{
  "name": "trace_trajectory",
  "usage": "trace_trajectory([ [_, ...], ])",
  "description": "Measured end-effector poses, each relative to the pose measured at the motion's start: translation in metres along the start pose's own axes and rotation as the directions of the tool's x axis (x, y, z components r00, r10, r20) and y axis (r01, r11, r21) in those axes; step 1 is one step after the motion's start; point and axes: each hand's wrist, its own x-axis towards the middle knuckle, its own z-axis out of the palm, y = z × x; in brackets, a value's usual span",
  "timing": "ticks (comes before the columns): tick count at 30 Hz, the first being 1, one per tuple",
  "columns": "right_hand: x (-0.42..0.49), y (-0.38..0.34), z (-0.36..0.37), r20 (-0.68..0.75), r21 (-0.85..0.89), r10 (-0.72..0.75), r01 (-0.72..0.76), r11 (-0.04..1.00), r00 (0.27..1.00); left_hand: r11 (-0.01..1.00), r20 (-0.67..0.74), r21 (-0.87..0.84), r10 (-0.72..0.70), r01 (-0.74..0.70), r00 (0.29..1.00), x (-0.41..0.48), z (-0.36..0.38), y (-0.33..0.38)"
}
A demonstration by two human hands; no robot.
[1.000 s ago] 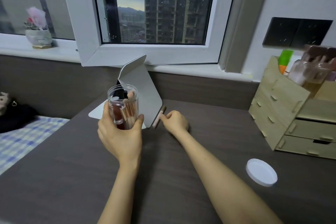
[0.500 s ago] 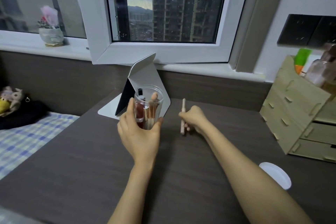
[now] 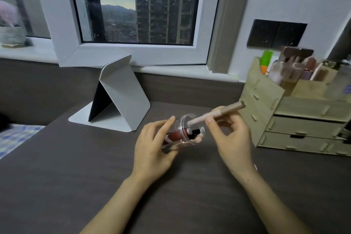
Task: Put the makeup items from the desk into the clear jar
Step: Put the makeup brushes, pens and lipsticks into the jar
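Head view. The left hand [image 3: 152,150] is wrapped around the clear jar [image 3: 185,132], holding it above the dark surface [image 3: 76,167] and tilted so that its open mouth faces up and to the right. Inside the jar lie a red tube [image 3: 177,134] and a dark-capped item [image 3: 195,131]. The right hand [image 3: 230,139] pinches a slim beige stick [image 3: 216,113] between thumb and fingers; the stick's lower tip sits at the jar's mouth, its other end pointing up and right. A folded grey stand [image 3: 123,93] stands further back on the surface. A wooden drawer organiser [image 3: 296,112] holding bottles stands at the right.
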Motion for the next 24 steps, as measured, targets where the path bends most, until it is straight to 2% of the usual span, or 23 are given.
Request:
trace_trajectory([
  [2,-0.002,0.004,-0.001,0.046,-0.182,-0.063,0.070,0.981,0.997,1.000,0.027,-0.015,0.012,-0.012,1.000,-0.002,0.001,0.002],
  [4,-0.003,0.009,0.000,0.076,-0.273,-0.050,0.069,0.960,0.996,0.999,0.048,-0.031,0.011,-0.009,0.999,-0.003,0.000,0.003],
  [6,-0.006,0.011,0.001,0.109,-0.189,0.039,-0.018,0.982,0.993,0.999,0.068,-0.043,-0.012,0.015,0.998,-0.003,0.000,0.004],
  [8,-0.009,0.011,0.001,0.152,-0.030,0.120,-0.116,0.993,0.981,0.999,0.086,-0.044,-0.027,0.031,0.996,-0.003,0.000,0.004],
  [10,-0.009,0.010,0.002,0.166,0.112,0.146,-0.165,0.980,0.975,0.998,0.097,-0.039,-0.036,0.040,0.995,-0.003,0.002,0.004],
  [12,-0.007,0.011,0.006,0.190,0.154,0.146,-0.176,0.972,0.971,0.998,0.101,-0.033,-0.045,0.048,0.994,-0.003,0.002,0.003],
  [15,-0.006,0.013,0.011,0.254,-0.027,0.133,-0.131,0.991,0.958,0.999,0.114,-0.026,-0.042,0.045,0.993,-0.003,0.002,0.003],
  [17,-0.004,0.020,0.006,0.203,-0.282,0.115,-0.055,0.958,0.972,0.997,0.109,-0.027,-0.062,0.066,0.992,-0.002,0.002,0.003],
  [18,-0.003,0.024,-0.001,0.184,-0.453,0.110,-0.015,0.892,0.977,0.996,0.102,-0.029,-0.081,0.085,0.991,-0.001,0.001,0.002],
  [19,-0.002,0.031,-0.010,0.192,-0.627,0.157,-0.002,0.779,0.969,0.994,0.097,-0.032,-0.103,0.106,0.990,-0.001,0.001,0.001],
  [20,-0.003,0.035,-0.021,0.210,-0.773,0.278,-0.015,0.634,0.937,0.991,0.094,-0.037,-0.125,0.129,0.988,0.000,0.001,0.000],
  [22,-0.010,0.042,-0.043,0.225,-0.917,0.590,-0.036,0.397,0.775,0.985,0.092,-0.040,-0.166,0.170,0.982,0.001,0.001,-0.001],
  [23,-0.014,0.043,-0.053,0.216,-0.937,0.697,-0.054,0.344,0.684,0.982,0.092,-0.038,-0.179,0.183,0.980,0.001,0.001,-0.002],
  [24,-0.019,0.043,-0.061,0.205,-0.944,0.752,-0.076,0.320,0.626,0.981,0.093,-0.035,-0.188,0.192,0.978,0.001,0.001,-0.002],
])
